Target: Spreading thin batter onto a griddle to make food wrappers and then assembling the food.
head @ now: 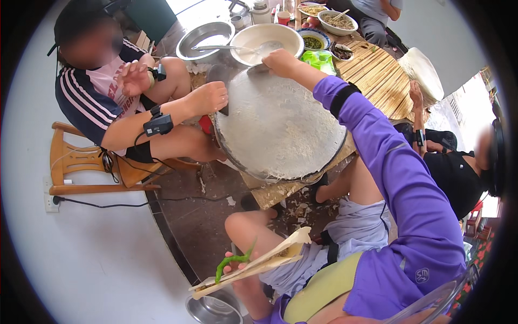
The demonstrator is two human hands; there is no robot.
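My right hand (pixel 279 62), in a purple sleeve, grips a dark flat scraper (pixel 257 69) at the far rim of a large round griddle (pixel 279 125). A thin whitish layer of batter covers the griddle, with rough shreds near its front and right. Low in the view, over my lap, my left hand (pixel 247 279) holds a folded thin pancake (pixel 255 265) with brownish filling showing along its fold. A curved green chili pepper (pixel 232 262) is also between the fingers of that hand.
A co-worker's hand (pixel 207 98) holds a dark blade at the griddle's left edge. Behind stand a cream basin (pixel 297 43) with a ladle, a steel basin (pixel 184 44) and food bowls. Flatbreads (pixel 421 75) overhang a slatted mat (pixel 376 77). A cable (pixel 133 205) crosses the scrap-strewn floor.
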